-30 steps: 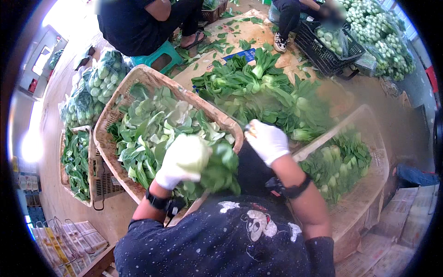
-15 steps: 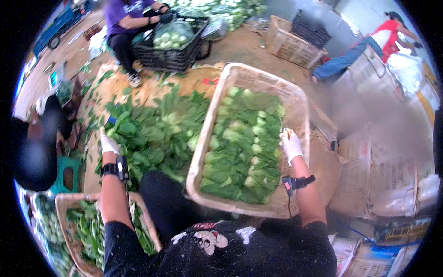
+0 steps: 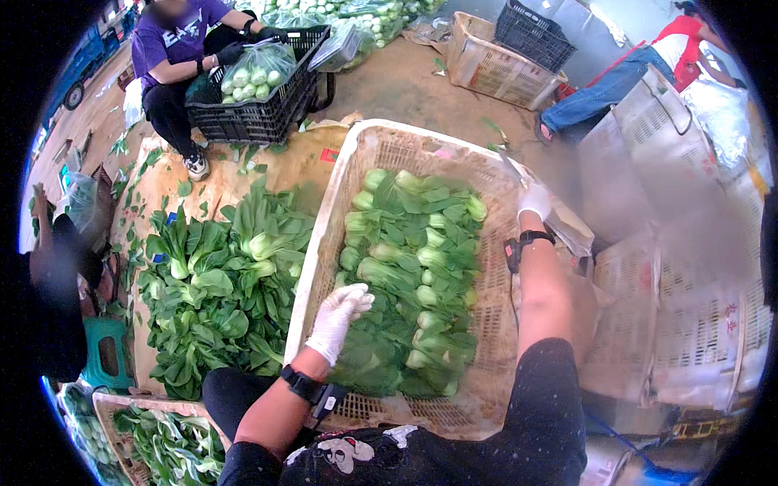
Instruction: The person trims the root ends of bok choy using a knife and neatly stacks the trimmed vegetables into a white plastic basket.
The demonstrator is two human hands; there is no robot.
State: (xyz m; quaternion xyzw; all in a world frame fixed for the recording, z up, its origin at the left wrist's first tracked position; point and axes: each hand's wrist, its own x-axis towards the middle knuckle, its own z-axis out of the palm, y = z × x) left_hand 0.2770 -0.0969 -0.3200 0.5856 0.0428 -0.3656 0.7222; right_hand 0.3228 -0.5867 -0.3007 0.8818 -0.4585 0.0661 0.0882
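My left hand (image 3: 340, 320), in a white glove, is over the near left part of a large pale plastic crate (image 3: 493, 356). Its fingers are curled together, with nothing visible in them. Rows of bok choy (image 3: 429, 257) lie packed in the crate, green leaves and pale stems. At the crate's right rim, my gloved right hand (image 3: 533, 201) is closed around a knife (image 3: 512, 170), its blade pointing up and away. To the left of the crate, a loose heap of bok choy (image 3: 215, 316) rests on brown sheeting on the ground.
A smaller crate of leaves (image 3: 174, 445) is at the near left, by a green stool (image 3: 105, 352). Across from me, a person in purple (image 3: 170, 49) handles bagged greens at a black crate (image 3: 243, 121). Stacked crates (image 3: 681, 316) fill the right; another person in red (image 3: 681, 53) bends there.
My left hand has moved right, from beside the loose heap to above the crate. My right hand, still holding the knife, has shifted from over the bok choy to the crate's right rim.
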